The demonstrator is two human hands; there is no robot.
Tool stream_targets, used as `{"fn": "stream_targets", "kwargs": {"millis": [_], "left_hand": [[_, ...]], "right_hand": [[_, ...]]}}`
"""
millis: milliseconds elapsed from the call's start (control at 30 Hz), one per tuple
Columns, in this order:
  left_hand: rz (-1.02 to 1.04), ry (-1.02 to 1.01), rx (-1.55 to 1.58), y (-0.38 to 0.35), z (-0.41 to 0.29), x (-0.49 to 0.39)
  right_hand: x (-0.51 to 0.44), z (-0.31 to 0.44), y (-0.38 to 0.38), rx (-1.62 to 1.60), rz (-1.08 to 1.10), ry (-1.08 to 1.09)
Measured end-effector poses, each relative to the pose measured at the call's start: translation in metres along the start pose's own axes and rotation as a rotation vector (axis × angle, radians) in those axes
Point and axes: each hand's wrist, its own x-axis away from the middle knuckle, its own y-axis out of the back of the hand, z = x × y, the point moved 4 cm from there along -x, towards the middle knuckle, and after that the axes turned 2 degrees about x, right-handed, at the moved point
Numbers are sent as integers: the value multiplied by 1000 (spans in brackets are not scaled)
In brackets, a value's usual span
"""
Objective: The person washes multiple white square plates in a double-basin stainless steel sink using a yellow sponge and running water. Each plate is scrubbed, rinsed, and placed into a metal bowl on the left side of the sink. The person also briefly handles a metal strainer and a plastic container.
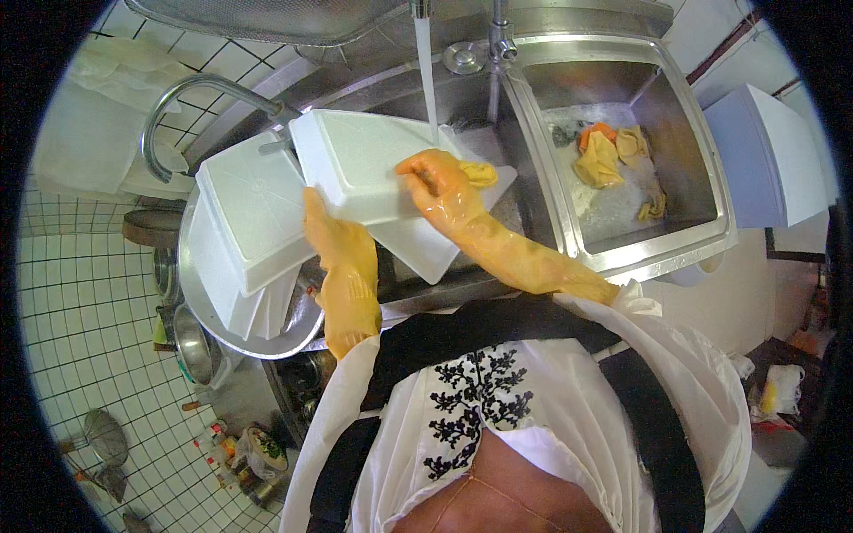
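Observation:
Both my hands wear wet rubber gloves. My left hand [346,263], in a yellow glove, grips the near edge of a white foam box [360,156] that lies tilted, bottom up, over the left sink basin. Its inner fingers are hidden. My right hand [443,190], in an orange-yellow glove, is curled at the right end of this box, with a yellow cloth [481,174] bunched out from its far side. A stream of water [426,80] falls just behind that hand. Left of my left hand, another foam box [256,200] leans upside down on more foam pieces in a metal bowl [303,336].
A curved faucet [200,80] arches above the bowl. In the right sink basin [666,233], yellow and orange cloths [600,156] lie in shallow, foamy water. White foam [436,256] juts out below the held box. A wire mesh basket [280,20] hangs overhead.

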Motion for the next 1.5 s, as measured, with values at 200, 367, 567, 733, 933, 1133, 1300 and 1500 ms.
{"fn": "stream_targets", "kwargs": {"millis": [200, 367, 567, 733, 933, 1133, 1300, 1500], "left_hand": [[111, -250, -704, -13, -15, 22], [237, -212, -573, 9, -11, 6], [-59, -355, -755, 55, -51, 27], [-79, -577, -698, 88, -100, 80], [-244, -957, -693, 145, -114, 106], [-211, -662, 317, 176, -68, 45], [-70, -570, 234, 133, -55, 22], [-31, -549, 231, 103, -95, 32]], "right_hand": [[-2, 40, -12, -188, 80, 329], [-2, -21, 19, -98, 167, 444], [12, -113, 82, 220, 79, -443], [5, -108, 57, 116, 270, -710], [33, -22, -43, -906, 771, -979], [-10, 14, -120, -766, 813, -783], [-14, -10, -157, -177, 840, -785], [-29, 39, -175, -307, 928, -607]]}}
